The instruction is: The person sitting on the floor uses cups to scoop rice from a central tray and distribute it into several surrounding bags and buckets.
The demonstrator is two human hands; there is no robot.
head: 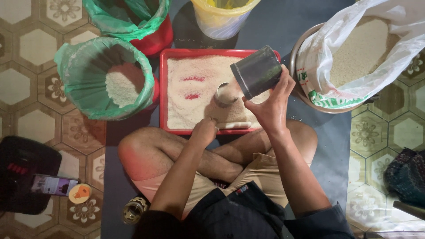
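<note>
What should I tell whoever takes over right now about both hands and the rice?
Right hand: grips a dark cylindrical cup, tilted over the red rectangular tray of rice.
Left hand: rests on the tray's near edge, touching a pale stick.
A small metal can stands in the tray's rice.
Done: rice spread in the tray.
Left: can not visibly full; more rice in the white sack.

I see a dark cylindrical cup (256,71), tilted with its mouth turned down and left, held above the right side of a red rectangular tray (163,88). The tray lies flat on the floor, spread with white rice (195,99). A small metal can (225,94) stands half-sunk in the grains.
</note>
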